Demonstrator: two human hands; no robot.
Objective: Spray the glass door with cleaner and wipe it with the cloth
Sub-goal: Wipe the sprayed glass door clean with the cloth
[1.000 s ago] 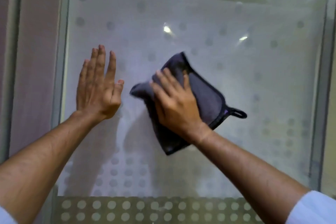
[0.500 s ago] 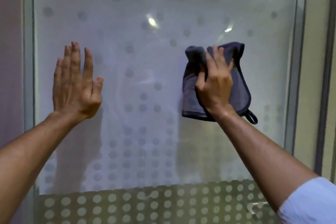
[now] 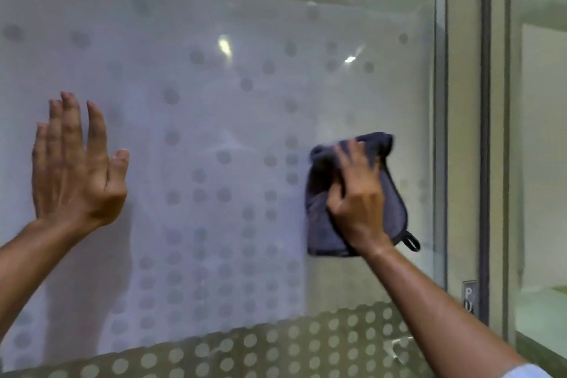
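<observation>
The glass door [image 3: 214, 101] fills the view, frosted with a pattern of grey dots. My right hand [image 3: 357, 196] presses a dark grey cloth [image 3: 322, 224] flat against the glass near the door's right edge; a small loop hangs from the cloth's lower right corner. My left hand [image 3: 73, 163] rests flat on the glass at the left with fingers spread, holding nothing. No spray bottle is in view.
A metal door frame [image 3: 484, 132] runs vertically right of the cloth, with a small push plate [image 3: 468, 296] low on it. Another glass panel [image 3: 540, 163] lies beyond the frame. A band of lighter dots [image 3: 245, 350] crosses the bottom of the door.
My right hand has carried the cloth from the middle of the glass rightward, then down toward the right edge. My left hand stays flat on the glass; the view has shifted right.
</observation>
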